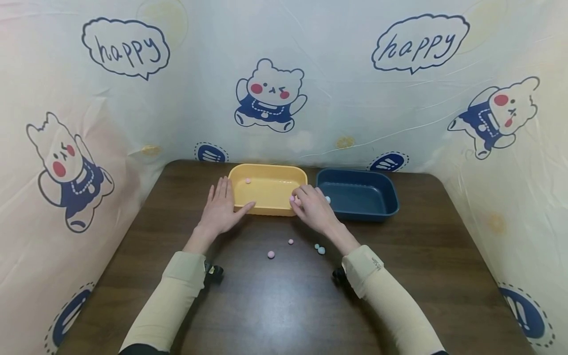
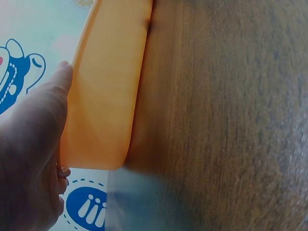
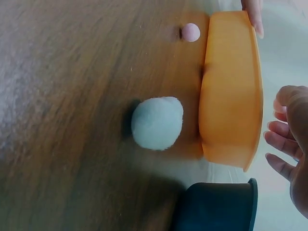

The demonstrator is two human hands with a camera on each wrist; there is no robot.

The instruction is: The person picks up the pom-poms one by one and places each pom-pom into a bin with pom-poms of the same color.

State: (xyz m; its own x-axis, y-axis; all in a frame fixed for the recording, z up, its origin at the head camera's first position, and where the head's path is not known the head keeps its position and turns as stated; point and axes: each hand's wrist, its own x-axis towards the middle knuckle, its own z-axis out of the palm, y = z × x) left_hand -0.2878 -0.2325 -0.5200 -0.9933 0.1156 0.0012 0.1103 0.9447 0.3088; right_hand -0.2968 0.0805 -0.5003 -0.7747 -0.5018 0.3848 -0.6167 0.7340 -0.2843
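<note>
A yellow tray (image 1: 266,211) stands at the back of the table. My left hand (image 1: 218,206) lies along its left end, fingers straight and thumb reaching over the near rim; the left wrist view shows the thumb (image 2: 62,77) at the rim. My right hand (image 1: 314,207) is over the tray's right end, its fingers bent and pinching a small pink ball (image 1: 292,198). The right wrist view shows those bent fingers, the ball hidden. Another pink ball (image 1: 248,181) is inside the tray. A light blue ball (image 1: 328,199) shows beside my right hand, at the blue tray's left side.
A dark blue tray (image 1: 361,215) stands right of the yellow one. On the table in front lie two pink balls (image 1: 271,254) and two pale blue balls (image 1: 321,250) close together. A printed cloth (image 1: 337,108) hangs behind the table and along its sides.
</note>
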